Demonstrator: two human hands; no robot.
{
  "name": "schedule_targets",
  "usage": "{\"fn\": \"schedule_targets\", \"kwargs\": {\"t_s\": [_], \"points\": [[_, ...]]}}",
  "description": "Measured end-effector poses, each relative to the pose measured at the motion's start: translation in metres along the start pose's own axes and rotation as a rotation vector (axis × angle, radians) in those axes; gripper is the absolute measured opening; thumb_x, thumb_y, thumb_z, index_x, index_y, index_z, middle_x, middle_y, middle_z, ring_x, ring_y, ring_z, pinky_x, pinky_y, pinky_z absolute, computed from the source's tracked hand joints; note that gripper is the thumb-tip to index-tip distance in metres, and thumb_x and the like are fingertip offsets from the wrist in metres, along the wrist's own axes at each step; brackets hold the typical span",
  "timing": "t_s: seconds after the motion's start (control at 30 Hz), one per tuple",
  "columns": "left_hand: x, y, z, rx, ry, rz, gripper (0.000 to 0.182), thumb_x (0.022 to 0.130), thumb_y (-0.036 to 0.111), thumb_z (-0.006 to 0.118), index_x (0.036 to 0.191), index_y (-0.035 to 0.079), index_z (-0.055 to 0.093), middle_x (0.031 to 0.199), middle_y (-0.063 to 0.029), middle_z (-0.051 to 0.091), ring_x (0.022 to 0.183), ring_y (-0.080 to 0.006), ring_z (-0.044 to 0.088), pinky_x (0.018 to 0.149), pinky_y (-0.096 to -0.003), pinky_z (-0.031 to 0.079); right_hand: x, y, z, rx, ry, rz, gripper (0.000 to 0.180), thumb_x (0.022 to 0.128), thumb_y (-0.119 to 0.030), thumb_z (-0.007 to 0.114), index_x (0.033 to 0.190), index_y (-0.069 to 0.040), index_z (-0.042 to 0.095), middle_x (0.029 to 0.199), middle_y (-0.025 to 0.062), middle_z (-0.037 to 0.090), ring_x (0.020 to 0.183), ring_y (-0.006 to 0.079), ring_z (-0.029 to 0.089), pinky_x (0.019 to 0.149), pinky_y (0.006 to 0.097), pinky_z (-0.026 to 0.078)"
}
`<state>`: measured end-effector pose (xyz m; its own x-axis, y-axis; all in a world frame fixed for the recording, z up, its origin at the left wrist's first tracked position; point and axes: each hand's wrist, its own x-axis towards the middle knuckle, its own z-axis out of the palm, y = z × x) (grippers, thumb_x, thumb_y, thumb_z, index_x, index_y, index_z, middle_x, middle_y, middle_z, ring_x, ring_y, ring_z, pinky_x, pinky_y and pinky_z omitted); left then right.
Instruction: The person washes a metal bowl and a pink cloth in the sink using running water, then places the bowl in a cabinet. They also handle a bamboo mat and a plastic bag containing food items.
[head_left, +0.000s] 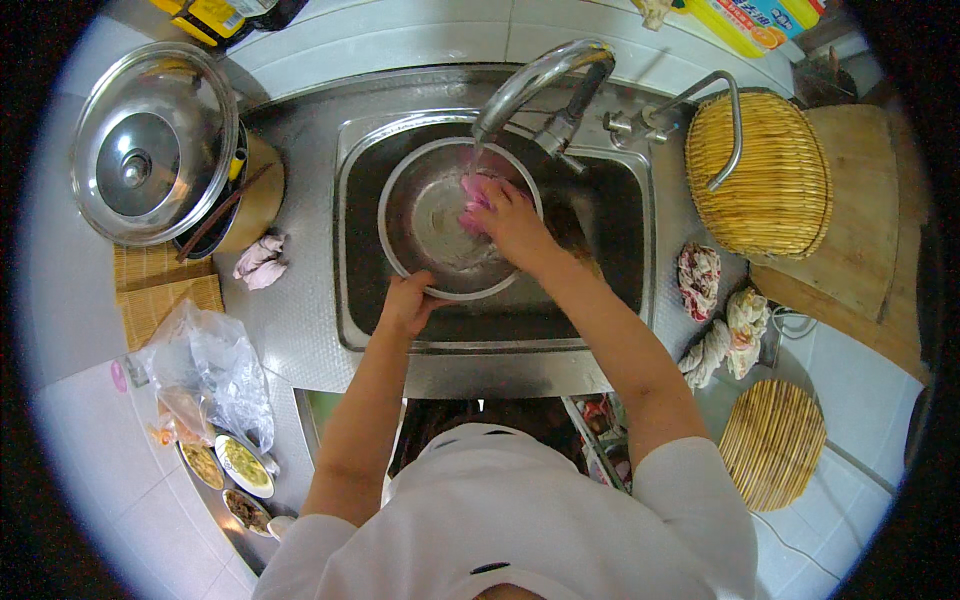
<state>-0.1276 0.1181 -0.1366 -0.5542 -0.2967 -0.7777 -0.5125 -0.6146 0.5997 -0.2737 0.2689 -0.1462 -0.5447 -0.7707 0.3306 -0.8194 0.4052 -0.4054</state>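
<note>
A round metal basin (442, 247) is held over the stainless steel sink (495, 346), tilt unclear. My left hand (411, 298) grips its rim at the lower left, fingers partly hidden under it. Inside the basin, near its upper right wall, my right hand (506, 217) is closed on a pink cloth (474, 191). Directly above that cloth is the spout of the chrome faucet (484, 127), with a thin stream of water falling from it. The basin's bottom looks wet.
Left of the sink stand a pot (262, 195) with a glass lid (150, 150) and a crumpled pink cloth (261, 262). Dishes of food (246, 466) lie lower left, near a plastic bag (225, 367). Rightward are a wicker tray (757, 180), a cutting board (859, 202) and bunched cloths (699, 281).
</note>
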Motion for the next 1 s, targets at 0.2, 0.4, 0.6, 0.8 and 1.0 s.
{"fn": "schedule_targets", "kwargs": {"t_s": [0.2, 0.4, 0.6, 0.8, 1.0], "points": [[0.006, -0.011, 0.0, -0.074, -0.162, -0.04, 0.028, 0.076, 0.0, 0.049, 0.104, -0.005, 0.049, 0.095, -0.0153, 0.056, 0.082, -0.0292, 0.06, 0.063, -0.0416, 0.057, -0.027, -0.033, 0.044, 0.336, -0.455, 0.102, 0.039, 0.081, -0.008, 0.054, 0.119, -0.01, 0.049, 0.125, 0.0199, 0.043, 0.112, 0.0391, 0.044, 0.092, 0.0442, 0.04], [-0.014, -0.008, 0.012, -0.136, -0.081, -0.159, 0.02, 0.077, -0.001, 0.048, 0.095, -0.007, 0.05, 0.093, -0.0171, 0.056, 0.081, -0.0305, 0.06, 0.067, -0.0459, 0.057, 0.021, -0.002, 0.04, -0.035, -0.286, 0.253, 0.024, 0.088, -0.021, 0.046, 0.111, -0.015, 0.052, 0.116, 0.0206, 0.047, 0.101, 0.0356, 0.05, 0.082, 0.0414, 0.045], [-0.001, 0.008, -0.006, -0.061, -0.083, -0.055, 0.013, 0.077, 0.001, 0.049, 0.087, -0.007, 0.054, 0.081, -0.0152, 0.058, 0.074, -0.0299, 0.062, 0.064, -0.0446, 0.057, -0.015, -0.036, 0.047, 1.071, -0.697, 0.937, 0.023, 0.083, -0.019, 0.053, 0.104, -0.011, 0.05, 0.107, 0.0151, 0.051, 0.091, 0.0307, 0.053, 0.073, 0.0388, 0.045], [-0.01, 0.003, 0.001, 0.016, -0.097, -0.274, 0.016, 0.077, -0.001, 0.049, 0.091, -0.008, 0.05, 0.085, -0.0165, 0.056, 0.076, -0.0309, 0.06, 0.066, -0.0465, 0.057, 0.041, -0.037, 0.041, -0.133, 0.028, -0.152, 0.028, 0.077, -0.021, 0.058, 0.099, -0.006, 0.052, 0.107, 0.0139, 0.055, 0.09, 0.0268, 0.053, 0.074, 0.0396, 0.043], [-0.026, 0.021, 0.006, -0.007, 0.006, -0.042, 0.022, 0.076, -0.001, 0.046, 0.097, -0.009, 0.048, 0.088, -0.0177, 0.056, 0.076, -0.0318, 0.06, 0.065, -0.0467, 0.057, -0.007, 0.004, 0.032, -0.492, -0.1, 0.076, 0.026, 0.075, -0.018, 0.057, 0.099, -0.008, 0.056, 0.101, 0.0137, 0.054, 0.089, 0.0283, 0.053, 0.074, 0.0432, 0.043]]}}
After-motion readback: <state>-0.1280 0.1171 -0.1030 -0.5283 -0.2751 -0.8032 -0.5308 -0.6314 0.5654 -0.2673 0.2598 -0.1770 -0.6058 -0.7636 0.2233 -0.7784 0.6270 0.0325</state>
